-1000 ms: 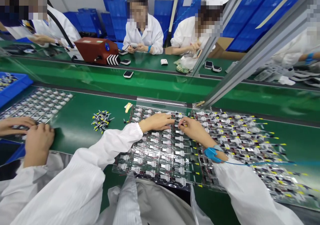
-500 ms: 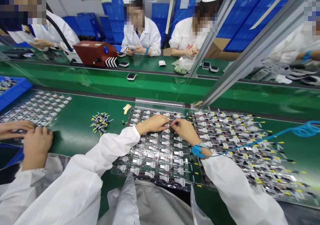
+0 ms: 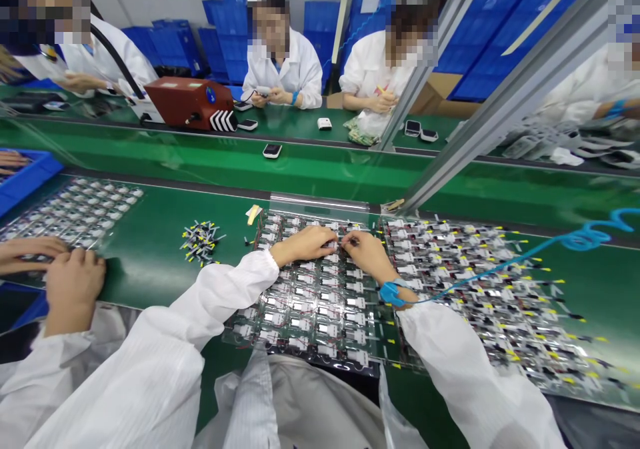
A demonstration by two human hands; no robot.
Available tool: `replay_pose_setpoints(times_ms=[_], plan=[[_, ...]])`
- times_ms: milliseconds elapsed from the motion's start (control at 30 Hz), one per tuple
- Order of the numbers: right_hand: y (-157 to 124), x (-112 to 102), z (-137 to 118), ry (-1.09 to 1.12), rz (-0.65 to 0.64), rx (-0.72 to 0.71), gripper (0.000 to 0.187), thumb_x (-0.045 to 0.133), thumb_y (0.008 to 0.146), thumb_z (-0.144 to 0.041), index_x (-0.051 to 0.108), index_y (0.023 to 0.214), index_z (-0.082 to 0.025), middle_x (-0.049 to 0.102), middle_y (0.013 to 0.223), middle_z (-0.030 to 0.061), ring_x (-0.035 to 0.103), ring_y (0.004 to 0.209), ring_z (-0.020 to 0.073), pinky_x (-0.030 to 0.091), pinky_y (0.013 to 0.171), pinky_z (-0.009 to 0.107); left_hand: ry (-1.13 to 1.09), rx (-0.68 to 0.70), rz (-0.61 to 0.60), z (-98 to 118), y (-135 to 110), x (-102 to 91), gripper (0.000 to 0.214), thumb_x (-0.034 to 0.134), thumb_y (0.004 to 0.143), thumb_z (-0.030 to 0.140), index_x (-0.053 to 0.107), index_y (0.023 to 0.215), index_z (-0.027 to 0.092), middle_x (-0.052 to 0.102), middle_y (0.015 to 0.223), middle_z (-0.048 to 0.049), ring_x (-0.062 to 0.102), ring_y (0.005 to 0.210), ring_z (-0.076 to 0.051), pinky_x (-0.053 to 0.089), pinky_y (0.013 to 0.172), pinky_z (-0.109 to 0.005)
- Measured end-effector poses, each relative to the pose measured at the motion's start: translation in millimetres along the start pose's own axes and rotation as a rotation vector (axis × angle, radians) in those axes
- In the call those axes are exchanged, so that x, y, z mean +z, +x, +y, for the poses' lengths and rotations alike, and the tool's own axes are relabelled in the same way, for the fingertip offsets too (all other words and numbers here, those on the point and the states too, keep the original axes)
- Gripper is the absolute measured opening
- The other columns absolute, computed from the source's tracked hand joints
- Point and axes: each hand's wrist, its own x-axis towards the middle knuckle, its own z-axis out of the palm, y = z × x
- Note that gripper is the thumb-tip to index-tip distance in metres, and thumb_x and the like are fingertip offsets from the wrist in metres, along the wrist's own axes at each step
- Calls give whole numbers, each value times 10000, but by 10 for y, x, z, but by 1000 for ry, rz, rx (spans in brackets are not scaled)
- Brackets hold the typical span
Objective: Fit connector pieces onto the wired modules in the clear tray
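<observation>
My left hand (image 3: 305, 246) and my right hand (image 3: 367, 252) meet over the far end of a clear plastic tray (image 3: 235, 332) of small circuit modules with fine wires. Between my right fingertips is a thin dark wire (image 3: 350, 241). My left fingertips rest beside it, and whether they grip it is hidden. A second loaded tray (image 3: 480, 296) lies to the right, its wires tipped yellow. A small heap of loose wired connectors (image 3: 201, 242) sits on the green belt (image 3: 150, 236) to the left. A blue wrist strap (image 3: 393, 294) circles my right wrist, its blue coiled cord (image 3: 580, 239) crossing the second tray.
A co-worker's hands (image 3: 73, 276) work on another tray (image 3: 70, 209) at the left, near a blue bin (image 3: 30, 169). An aluminium frame (image 3: 480, 129) with a glass panel rises beyond the trays. Across the far belt sit co-workers, a red-brown machine (image 3: 190, 102), and stacked blue crates.
My hands have moved slightly toward the far end of the tray and closer together. The blue cord has risen and now crosses the right tray, with its coil further up.
</observation>
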Motion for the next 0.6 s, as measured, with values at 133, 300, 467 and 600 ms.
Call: replay_pose_setpoints(times_ms=[133, 300, 467, 600], plan=[[-6, -22, 14, 51, -50, -4, 187, 579, 807, -254, 754, 871, -236, 746, 805, 12, 638, 720, 186, 432, 680, 273, -31, 6, 4, -5, 0, -20, 192, 621, 970, 261, 686, 1120, 160, 723, 1044, -89, 685, 945, -224, 483, 821, -306], [-18, -84, 20, 102, -84, 3, 166, 579, 782, -233, 737, 832, -217, 742, 778, 9, 633, 698, 175, 445, 680, 269, -39, -9, -20, -1, -2, -57, 216, 594, 996, 291, 686, 1138, 157, 732, 1050, -100, 690, 942, -231, 482, 804, -308], [2, -55, 9, 174, -92, -11, 163, 560, 825, -229, 710, 887, -222, 759, 850, 13, 673, 773, 172, 486, 732, 269, -35, -29, -6, -2, -4, -46, 202, 595, 996, 285, 692, 1129, 168, 733, 1044, -92, 692, 938, -226, 481, 801, -297], [19, -1, 32, 223, -129, 2, 133, 569, 823, -220, 683, 891, -217, 770, 851, 11, 682, 740, 163, 506, 708, 267, -45, -34, -9, 0, -6, -37, 209, 595, 996, 292, 690, 1138, 172, 735, 1042, -87, 694, 937, -228, 485, 799, -300]])
